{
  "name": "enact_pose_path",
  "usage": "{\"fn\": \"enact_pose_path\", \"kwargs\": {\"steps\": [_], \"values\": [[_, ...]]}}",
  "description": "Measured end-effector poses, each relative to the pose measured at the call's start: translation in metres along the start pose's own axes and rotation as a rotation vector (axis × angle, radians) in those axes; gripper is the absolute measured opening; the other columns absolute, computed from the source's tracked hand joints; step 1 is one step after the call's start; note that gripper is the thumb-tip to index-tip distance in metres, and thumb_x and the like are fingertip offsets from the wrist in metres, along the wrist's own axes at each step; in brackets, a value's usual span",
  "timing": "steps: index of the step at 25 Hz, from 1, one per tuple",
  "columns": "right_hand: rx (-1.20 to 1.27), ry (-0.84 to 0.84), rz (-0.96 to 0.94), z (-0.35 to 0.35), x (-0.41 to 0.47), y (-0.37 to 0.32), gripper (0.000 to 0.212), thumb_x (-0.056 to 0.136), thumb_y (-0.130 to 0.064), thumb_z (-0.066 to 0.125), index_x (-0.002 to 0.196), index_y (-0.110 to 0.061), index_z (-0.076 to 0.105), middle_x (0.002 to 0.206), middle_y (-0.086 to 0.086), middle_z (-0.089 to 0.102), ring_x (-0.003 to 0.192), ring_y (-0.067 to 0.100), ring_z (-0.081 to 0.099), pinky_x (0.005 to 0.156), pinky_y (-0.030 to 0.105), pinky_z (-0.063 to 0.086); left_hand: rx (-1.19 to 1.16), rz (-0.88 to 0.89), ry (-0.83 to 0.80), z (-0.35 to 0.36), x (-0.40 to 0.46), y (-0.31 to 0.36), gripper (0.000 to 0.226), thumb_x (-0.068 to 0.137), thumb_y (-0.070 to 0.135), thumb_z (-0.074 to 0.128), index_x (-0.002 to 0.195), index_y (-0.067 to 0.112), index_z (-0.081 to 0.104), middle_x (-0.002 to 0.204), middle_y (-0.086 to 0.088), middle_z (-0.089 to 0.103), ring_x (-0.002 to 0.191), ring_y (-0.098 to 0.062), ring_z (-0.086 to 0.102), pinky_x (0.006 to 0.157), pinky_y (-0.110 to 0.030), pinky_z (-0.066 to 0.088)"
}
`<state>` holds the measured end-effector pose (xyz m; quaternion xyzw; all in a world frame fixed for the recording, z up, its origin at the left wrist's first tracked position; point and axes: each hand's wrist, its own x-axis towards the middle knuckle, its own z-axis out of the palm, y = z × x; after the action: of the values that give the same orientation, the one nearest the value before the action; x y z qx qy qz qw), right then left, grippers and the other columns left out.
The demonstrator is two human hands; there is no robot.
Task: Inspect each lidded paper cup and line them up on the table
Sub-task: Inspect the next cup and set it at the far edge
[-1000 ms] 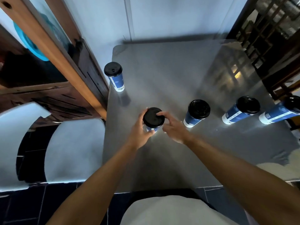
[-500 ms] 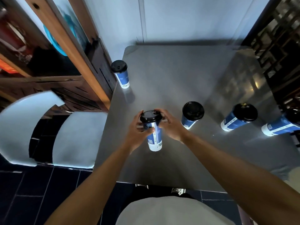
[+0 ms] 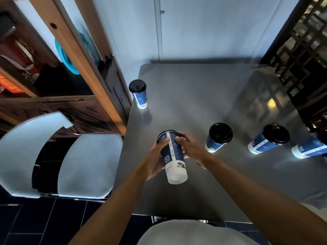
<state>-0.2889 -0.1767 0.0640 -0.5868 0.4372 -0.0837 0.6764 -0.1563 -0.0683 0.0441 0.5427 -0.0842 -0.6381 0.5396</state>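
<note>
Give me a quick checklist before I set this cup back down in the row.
1. Grip: left hand and right hand both hold the tilted cup: ok.
2. Lid seated on the held cup: only its rim shows: cannot tell.
3. Free table surface left of the nearest row cup: ok.
4. Row cups standing: nearest, middle cup and far-right cup, partly cut off: ok.
5. Lone cup at the left table edge, not yet in the row: not ok.
</note>
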Motion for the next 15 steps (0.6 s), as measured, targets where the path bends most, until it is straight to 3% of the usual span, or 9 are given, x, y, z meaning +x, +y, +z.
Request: {"fn": "enact_pose_path", "kwargs": {"steps": [4,6,9,13,15], "values": [[0.023,0.072,0.068,0.008,0.003,0.014,0.034,0.101,-0.041,0.052,0.128,-0.021,0.057,0.117,0.007,0.067,0.087,0.024,0.068,0.076,0.046,0.060,-0.050,-0.058,-0.027,-0.004,0.000,-0.003,0.073,0.083,0.034,0.081,0.144,0.012,0.047,0.135,-0.027,0.064,0.120,-0.049,0.064,0.103,-0.067,0.049],[0.062,0.092,0.118,0.011,0.005,0.022,0.034,0.101,-0.040,0.053,0.126,-0.019,0.059,0.113,0.011,0.067,0.073,0.022,0.065,0.071,0.044,0.057,0.001,-0.081,0.019,-0.004,-0.004,-0.002,0.058,0.090,0.033,0.073,0.137,0.005,0.054,0.128,-0.027,0.068,0.102,-0.042,0.072,0.087,-0.052,0.061],[0.135,0.096,0.176,0.011,0.008,0.027,0.029,0.101,-0.036,0.053,0.120,-0.016,0.062,0.116,0.020,0.065,0.065,0.023,0.062,0.067,0.039,0.054,0.044,-0.106,0.043,-0.002,-0.008,0.003,0.040,0.097,0.033,0.064,0.124,0.004,0.063,0.108,-0.022,0.073,0.079,-0.030,0.073,0.069,-0.038,0.063],[0.138,0.081,0.186,0.012,0.013,0.029,0.026,0.101,-0.034,0.052,0.117,-0.016,0.063,0.118,0.022,0.066,0.068,0.025,0.064,0.069,0.039,0.057,0.037,-0.143,0.073,-0.002,-0.008,0.006,0.038,0.098,0.031,0.063,0.124,0.004,0.062,0.108,-0.021,0.072,0.078,-0.030,0.072,0.067,-0.037,0.063],[0.120,0.079,0.187,0.012,0.014,0.027,0.028,0.102,-0.029,0.051,0.123,-0.014,0.061,0.115,0.019,0.068,0.074,0.025,0.067,0.071,0.038,0.058,0.044,-0.161,0.074,-0.005,-0.006,0.004,0.047,0.094,0.028,0.070,0.132,0.006,0.056,0.118,-0.022,0.073,0.089,-0.033,0.074,0.072,-0.041,0.064]]}}
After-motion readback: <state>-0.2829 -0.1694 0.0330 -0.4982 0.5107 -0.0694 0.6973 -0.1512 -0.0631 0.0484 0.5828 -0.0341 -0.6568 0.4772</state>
